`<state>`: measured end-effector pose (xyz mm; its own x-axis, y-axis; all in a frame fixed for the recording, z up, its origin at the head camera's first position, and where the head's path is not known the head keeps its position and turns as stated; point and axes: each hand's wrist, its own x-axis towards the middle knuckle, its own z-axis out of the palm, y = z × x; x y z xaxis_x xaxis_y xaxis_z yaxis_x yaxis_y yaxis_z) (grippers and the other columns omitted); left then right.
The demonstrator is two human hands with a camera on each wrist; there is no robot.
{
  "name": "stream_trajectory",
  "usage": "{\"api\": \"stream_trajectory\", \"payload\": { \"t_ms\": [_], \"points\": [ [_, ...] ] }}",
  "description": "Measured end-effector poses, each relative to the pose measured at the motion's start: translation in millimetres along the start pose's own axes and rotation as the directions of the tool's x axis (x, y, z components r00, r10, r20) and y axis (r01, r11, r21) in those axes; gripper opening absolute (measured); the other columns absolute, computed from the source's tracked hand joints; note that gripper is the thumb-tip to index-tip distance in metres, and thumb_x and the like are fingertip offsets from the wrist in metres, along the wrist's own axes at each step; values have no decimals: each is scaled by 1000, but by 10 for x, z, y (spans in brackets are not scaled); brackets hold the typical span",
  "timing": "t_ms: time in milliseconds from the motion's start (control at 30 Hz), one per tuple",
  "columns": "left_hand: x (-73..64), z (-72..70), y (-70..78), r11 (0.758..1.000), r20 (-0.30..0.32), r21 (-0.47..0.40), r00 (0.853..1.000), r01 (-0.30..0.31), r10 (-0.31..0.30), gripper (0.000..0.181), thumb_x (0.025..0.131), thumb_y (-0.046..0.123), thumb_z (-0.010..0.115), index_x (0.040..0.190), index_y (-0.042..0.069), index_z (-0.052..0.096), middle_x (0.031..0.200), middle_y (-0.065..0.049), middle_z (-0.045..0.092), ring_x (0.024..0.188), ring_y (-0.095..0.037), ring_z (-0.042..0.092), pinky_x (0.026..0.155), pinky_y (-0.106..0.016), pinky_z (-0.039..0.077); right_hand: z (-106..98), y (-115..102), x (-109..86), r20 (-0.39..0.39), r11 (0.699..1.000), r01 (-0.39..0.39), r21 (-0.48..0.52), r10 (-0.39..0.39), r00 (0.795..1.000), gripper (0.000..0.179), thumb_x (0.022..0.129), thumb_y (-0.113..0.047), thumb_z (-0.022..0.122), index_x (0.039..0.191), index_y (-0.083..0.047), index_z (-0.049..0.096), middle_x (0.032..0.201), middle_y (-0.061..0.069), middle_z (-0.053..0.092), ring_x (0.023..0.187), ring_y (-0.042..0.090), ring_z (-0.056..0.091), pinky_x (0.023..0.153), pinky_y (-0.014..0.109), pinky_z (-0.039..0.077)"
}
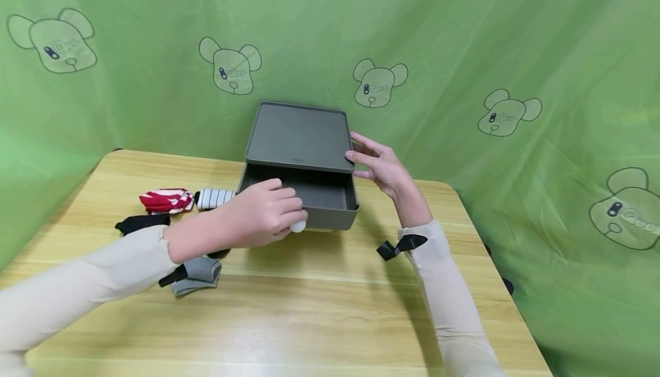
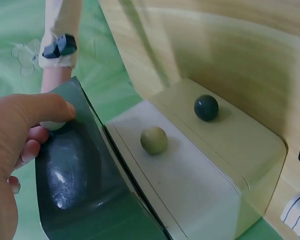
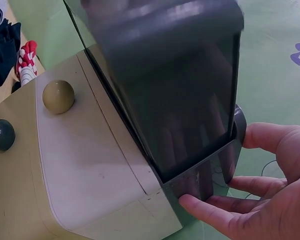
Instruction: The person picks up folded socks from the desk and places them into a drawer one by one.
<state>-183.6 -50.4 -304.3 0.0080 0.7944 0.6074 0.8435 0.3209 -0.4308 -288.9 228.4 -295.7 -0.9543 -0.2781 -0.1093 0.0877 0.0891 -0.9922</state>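
Observation:
On the table stands a small chest of drawers with a dark grey top. Its grey top drawer is pulled out, and the visible part of its inside looks bare. My left hand grips this drawer's white knob; the left wrist view shows the thumb resting on the drawer's front edge. With fingers spread, my right hand touches the chest's right side, the thumb up by the top's edge. Below, the white drawer has a beige knob and the cream drawer a dark knob.
Left of the chest lie a red and white cloth bundle, a striped rolled cloth, a black cloth and a folded grey cloth, partly behind my left arm. A green curtain hangs close behind the table.

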Motion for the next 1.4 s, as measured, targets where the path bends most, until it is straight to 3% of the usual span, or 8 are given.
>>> {"api": "stream_trajectory", "payload": {
  "t_ms": [367, 633, 800, 900, 1100, 1233, 1300, 1400],
  "points": [
    [-13, -162, 212, 994, 12, 7, 994, -106, 106, 18, 87, 14, 55, 95, 10, 70, 86, 1, 66, 78, -16, 56, 64, -25, 42, -1, -3, -7, -1, 1000, -1, -3, 1, 1000, 64, 87, -18, 68, 143, -24, 38, 150, 9, 32, 130, 25, 42, 95, 38, 49],
    [-40, -190, 225, 991, 59, 27, 990, -128, 127, 16, 86, 15, 58, 96, 12, 70, 89, 1, 64, 81, -16, 54, 65, -24, 40, 2, 0, -4, -4, 1000, -1, -2, 1, 1000, 64, 86, -18, 68, 143, -25, 40, 149, 8, 33, 129, 24, 43, 96, 40, 48],
    [-41, -191, 221, 990, 54, 28, 989, -139, 138, 16, 87, 16, 57, 95, 13, 70, 88, 1, 63, 80, -16, 53, 64, -25, 40, 2, 5, -4, 0, 1000, -1, -5, 1, 1000, 64, 86, -19, 68, 143, -25, 39, 149, 8, 33, 130, 24, 43, 94, 38, 49],
    [-30, -217, 201, 991, 39, 8, 991, -132, 132, 15, 84, 22, 63, 95, 14, 69, 88, 1, 62, 80, -17, 53, 66, -26, 42, -1, 4, -3, 3, 1000, 0, -9, 0, 1000, 64, 86, -19, 68, 143, -24, 38, 150, 9, 32, 130, 25, 42, 95, 38, 48],
    [34, -386, 96, 994, 47, -112, 999, -17, 22, 33, 75, 37, 71, 100, 15, 68, 88, 3, 61, 80, -17, 52, 71, -29, 43, -5, -4, -4, 1, 1000, 1, -9, -1, 1000, 64, 87, -19, 68, 143, -24, 38, 150, 9, 32, 131, 25, 41, 96, 40, 48],
    [33, -522, -92, 967, 9, -225, 993, 115, -117, 38, 73, 37, 74, 102, 13, 68, 89, 0, 62, 79, -16, 52, 70, -30, 44, -2, -6, 3, 1, 1000, 3, -9, -3, 1000, 64, 87, -19, 67, 144, -24, 38, 150, 8, 32, 131, 24, 41, 94, 38, 49],
    [-2, -576, -222, 942, -28, -280, 979, 184, -200, 40, 72, 37, 74, 102, 12, 69, 90, -2, 63, 81, -17, 54, 69, -31, 45, 2, -5, 4, 0, 1000, 3, -8, -3, 1000, 64, 87, -19, 67, 144, -24, 38, 150, 8, 32, 131, 24, 41, 93, 38, 49],
    [-129, -635, -427, 886, -43, -334, 934, 321, -354, 38, 71, 33, 75, 104, 13, 70, 92, -2, 65, 84, -16, 57, 71, -30, 45, 4, -5, 3, 0, 1000, 3, -4, -3, 1000, 64, 87, -19, 68, 143, -23, 39, 149, 8, 33, 130, 24, 42, 95, 39, 48]
  ]
}}
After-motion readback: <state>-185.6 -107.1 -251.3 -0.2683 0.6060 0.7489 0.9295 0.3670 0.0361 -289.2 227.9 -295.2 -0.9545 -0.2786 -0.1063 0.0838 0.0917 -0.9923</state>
